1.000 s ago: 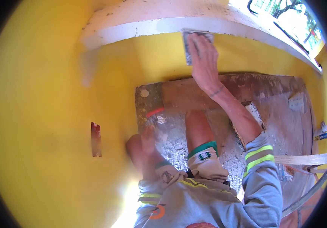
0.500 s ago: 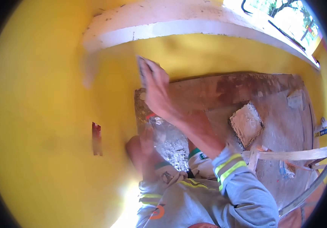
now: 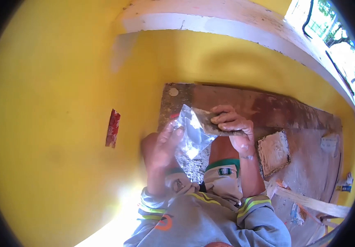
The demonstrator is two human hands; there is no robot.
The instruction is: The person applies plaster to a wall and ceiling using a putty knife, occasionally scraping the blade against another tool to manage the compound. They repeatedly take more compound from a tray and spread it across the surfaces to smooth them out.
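Observation:
Low in front of my body, both hands are raised close together. My left hand (image 3: pixel 168 142) is closed at the left edge of a shiny, silvery scraper blade (image 3: pixel 194 133), with a bit of red showing by the fingers. The blade stands tilted and catches the light. My right hand (image 3: pixel 236 126) grips a flat brown smeared piece (image 3: pixel 205 120), fingers over its top; its exact kind I cannot tell. Its left end overlaps the silvery blade in this view. Behind them rises the yellow wall (image 3: pixel 144 61), with a faint pale patch below the ledge.
A white ledge (image 3: pixel 210 25) runs along the wall towards a bright window opening. On the brown, stained board (image 3: pixel 309 148) lies a pale square slab (image 3: pixel 274 152) with dark edges. A wooden bar (image 3: pixel 309 198) crosses at the right. A red strip (image 3: pixel 112 128) marks the left wall.
My right hand has come down from the wall to the silvery blade. My left hand has risen with that blade. The view has shifted slightly.

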